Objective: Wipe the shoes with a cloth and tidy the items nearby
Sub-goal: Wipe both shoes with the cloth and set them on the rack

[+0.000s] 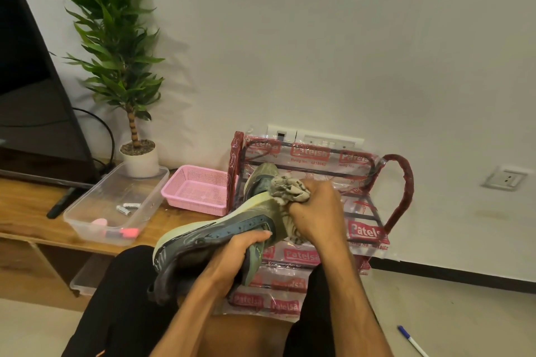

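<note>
Wooden bench (29, 200) with clear tub (146, 200), pink basket (188, 206), potted plant (139, 161), remote (62, 203); pen (412, 340) and wrapped rack (398, 182) on floor (464, 313).

Person, head view.
- Left grip (232, 252), right grip (316, 211): bare hands.
- Left forearm (197, 298), right forearm (348, 298): uncovered down to the lower frame edge; any sleeve lies out of view.
- Black garment (116, 313) on both legs: plain, matte fabric. Trousers or shorts, cannot tell.
- Small orange mark (100, 353) at the garment's bottom-left edge; too small to identify.
</note>
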The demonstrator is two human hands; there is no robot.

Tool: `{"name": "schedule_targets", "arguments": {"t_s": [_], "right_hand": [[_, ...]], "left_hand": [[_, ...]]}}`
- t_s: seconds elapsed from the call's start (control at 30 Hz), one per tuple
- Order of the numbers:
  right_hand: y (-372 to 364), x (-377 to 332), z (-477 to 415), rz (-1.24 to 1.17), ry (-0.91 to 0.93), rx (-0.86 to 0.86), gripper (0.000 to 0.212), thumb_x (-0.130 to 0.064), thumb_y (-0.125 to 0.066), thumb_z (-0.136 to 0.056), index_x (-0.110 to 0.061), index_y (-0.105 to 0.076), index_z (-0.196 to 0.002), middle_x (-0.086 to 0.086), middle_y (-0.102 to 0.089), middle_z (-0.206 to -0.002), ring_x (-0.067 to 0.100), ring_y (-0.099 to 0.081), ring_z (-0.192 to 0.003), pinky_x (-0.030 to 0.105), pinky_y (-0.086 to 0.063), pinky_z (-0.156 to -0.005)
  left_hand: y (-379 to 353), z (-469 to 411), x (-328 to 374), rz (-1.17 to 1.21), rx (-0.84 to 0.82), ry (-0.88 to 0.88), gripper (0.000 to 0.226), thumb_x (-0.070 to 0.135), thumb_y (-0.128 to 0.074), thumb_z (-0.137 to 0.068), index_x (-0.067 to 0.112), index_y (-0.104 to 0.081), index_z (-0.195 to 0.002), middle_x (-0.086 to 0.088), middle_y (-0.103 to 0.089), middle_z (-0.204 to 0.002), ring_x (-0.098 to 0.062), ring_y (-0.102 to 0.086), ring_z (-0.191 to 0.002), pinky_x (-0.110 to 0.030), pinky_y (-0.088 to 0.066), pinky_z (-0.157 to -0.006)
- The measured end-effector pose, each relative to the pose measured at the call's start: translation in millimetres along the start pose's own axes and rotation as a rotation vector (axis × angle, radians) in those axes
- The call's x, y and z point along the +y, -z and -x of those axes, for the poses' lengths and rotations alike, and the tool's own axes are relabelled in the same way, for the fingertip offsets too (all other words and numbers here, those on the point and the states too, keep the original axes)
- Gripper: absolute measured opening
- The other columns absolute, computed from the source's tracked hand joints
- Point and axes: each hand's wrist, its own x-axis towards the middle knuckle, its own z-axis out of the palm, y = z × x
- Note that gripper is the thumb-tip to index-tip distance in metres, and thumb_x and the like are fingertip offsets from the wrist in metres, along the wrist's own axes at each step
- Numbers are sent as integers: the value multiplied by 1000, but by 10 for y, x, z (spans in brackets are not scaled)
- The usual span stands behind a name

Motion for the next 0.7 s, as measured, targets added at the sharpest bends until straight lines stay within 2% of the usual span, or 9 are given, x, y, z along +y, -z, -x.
{"name": "schedule_targets", "arguments": {"t_s": [0.1, 0.23, 0.3, 0.4, 0.47, 0.57, 0.63, 0.7], "right_hand": [[-27, -25, -33, -6, 14, 3, 16, -8, -71, -85, -23, -68, -81, -12, -62, -68, 2, -59, -62, 17, -42, -49], [25, 34, -127, 30, -35, 232, 10, -10, -69, -87, -16, -71, -95, -5, -65, -78, 13, -62, -71, 23, -47, -58], [21, 43, -96, 71, -12, 153, 10, -10, -69, -87, -15, -71, -95, -5, -65, -77, 11, -61, -70, 20, -46, -56], [5, 68, -33, -5, 23, -90, 11, -7, -71, -84, -18, -70, -81, -7, -65, -68, 6, -60, -61, 11, -38, -45], [17, 108, -58, -78, -6, -75, 13, -7, -72, -83, -19, -69, -77, -3, -70, -71, 12, -66, -66, 19, -48, -50], [-6, 162, -113, -18, -45, 157, 15, -8, -69, -83, -21, -68, -76, -3, -68, -70, 15, -66, -67, 35, -57, -59], [-34, 149, -86, 25, -17, 195, 16, -7, -69, -83, -21, -67, -76, -5, -65, -68, 12, -63, -64, 30, -54, -55], [-43, 127, -44, -1, 35, 56, 16, -6, -70, -84, -20, -68, -77, -8, -64, -66, 5, -61, -62, 16, -43, -47]], "left_hand": [[33, -12, -24, -5, 17, 5, 45, 43, -77, -59, 16, -78, -95, -14, -76, -102, -36, -71, -97, -58, -49, -99], [58, 8, -49, -109, 20, 22, 45, 47, -73, -66, 12, -77, -94, -11, -77, -97, -31, -73, -93, -55, -49, -99], [45, 18, -49, -136, 30, 17, 45, 48, -72, -68, 13, -76, -96, -9, -77, -95, -28, -73, -93, -53, -49, -99], [38, 19, -67, -137, 52, 2, 27, 38, -74, -81, 17, -76, -96, -4, -78, -94, -23, -74, -90, -52, -50, -99], [38, 32, -80, -154, 74, -7, 19, 32, -71, -85, 19, -76, -97, 1, -78, -93, -17, -74, -88, -49, -51, -98], [6, 60, -92, -200, 62, -5, 22, 39, -71, -86, 22, -76, -98, 4, -78, -93, -14, -73, -89, -46, -52, -97], [-23, 63, -80, -200, 53, -11, 31, 46, -73, -79, 24, -75, -100, 4, -78, -94, -16, -73, -91, -47, -52, -97], [-29, 47, -76, -193, 70, -38, 27, 42, -75, -79, 24, -76, -98, 4, -78, -94, -15, -73, -91, -47, -52, -96]]}}
